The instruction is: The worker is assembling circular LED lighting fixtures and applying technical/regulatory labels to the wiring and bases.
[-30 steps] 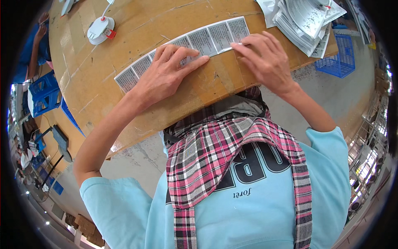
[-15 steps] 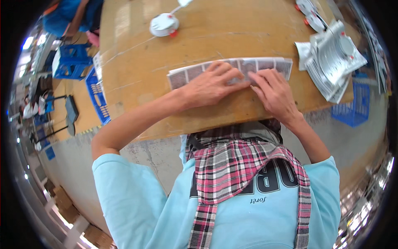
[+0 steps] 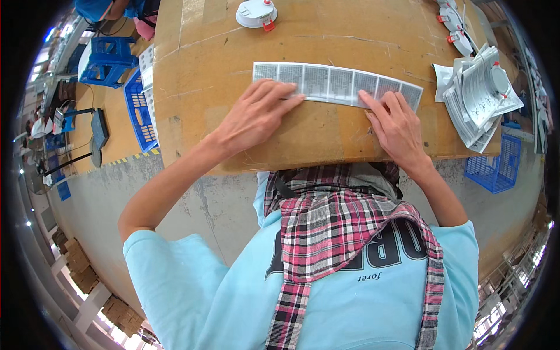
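A long folded paper leaflet (image 3: 341,84), printed in grey panels, lies across the table close to its front edge. At its lower left edge my left hand (image 3: 256,116) is closed, with the index finger on top and the thumb along the near edge. On the right part, my right hand (image 3: 399,128) rests its fingertips on the paper. Its index finger stretches over the near edge, and the thumb stands apart, off the paper.
A round white lamp-like part (image 3: 255,14) with a red clip sits at the far side. At the right are a pile of leaflets (image 3: 475,99) and more white parts (image 3: 456,29). A blue crate (image 3: 494,163) stands below right; another blue basket (image 3: 139,111) and a blue stool (image 3: 109,60) are left.
My hands have spread apart from the leaflet's middle, the left one moving left and the right one slightly right. More of the leaflet's printed face shows. The view has shifted slightly.
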Demonstrator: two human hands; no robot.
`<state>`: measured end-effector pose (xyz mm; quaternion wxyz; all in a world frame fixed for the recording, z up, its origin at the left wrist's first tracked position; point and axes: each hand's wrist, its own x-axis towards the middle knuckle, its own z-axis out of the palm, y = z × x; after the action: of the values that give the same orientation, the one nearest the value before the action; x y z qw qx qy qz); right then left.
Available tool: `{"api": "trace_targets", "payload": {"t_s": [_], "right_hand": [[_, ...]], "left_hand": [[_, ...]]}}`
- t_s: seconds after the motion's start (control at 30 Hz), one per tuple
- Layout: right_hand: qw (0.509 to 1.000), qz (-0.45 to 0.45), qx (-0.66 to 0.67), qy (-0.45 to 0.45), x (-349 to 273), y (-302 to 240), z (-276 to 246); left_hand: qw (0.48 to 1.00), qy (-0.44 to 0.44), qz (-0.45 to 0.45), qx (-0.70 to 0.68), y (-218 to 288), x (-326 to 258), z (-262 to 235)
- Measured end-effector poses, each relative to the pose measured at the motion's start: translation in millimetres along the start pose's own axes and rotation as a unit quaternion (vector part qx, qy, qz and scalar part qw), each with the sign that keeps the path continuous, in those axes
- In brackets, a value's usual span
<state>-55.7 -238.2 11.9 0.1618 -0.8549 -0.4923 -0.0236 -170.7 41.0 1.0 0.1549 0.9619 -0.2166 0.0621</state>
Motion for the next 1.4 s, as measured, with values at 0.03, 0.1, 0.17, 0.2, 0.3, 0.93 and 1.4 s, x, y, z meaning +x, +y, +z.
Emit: {"api": "trace_targets", "payload": {"t_s": [0.03,0.1,0.17,0.2,0.3,0.93,1.4], "right_hand": [[1.000,-0.006,0.011,-0.001,0,-1,-1],[1.000,-0.014,0.008,0.003,-2,-4,-1],[1.000,-0.024,0.009,0.010,-2,-6,0],[0.999,-0.036,-0.008,0.027,-2,-6,-1],[0.997,-0.053,-0.019,0.046,-3,-1,2],[0.983,-0.162,0.012,0.082,5,36,2],[0.986,-0.032,0.163,-0.025,44,45,-77]], "left_hand": [[1.000,0.001,0.000,-0.001,0,-4,-3],[0.999,0.004,-0.035,0.005,2,-12,-7],[0.998,0.011,-0.051,0.019,4,-22,-10],[0.997,0.018,-0.067,0.033,4,-27,-11],[0.994,0.015,-0.100,0.049,0,-47,-18],[0.992,0.029,0.055,0.109,42,68,1],[0.980,-0.102,-0.091,-0.145,44,116,-80]]}}
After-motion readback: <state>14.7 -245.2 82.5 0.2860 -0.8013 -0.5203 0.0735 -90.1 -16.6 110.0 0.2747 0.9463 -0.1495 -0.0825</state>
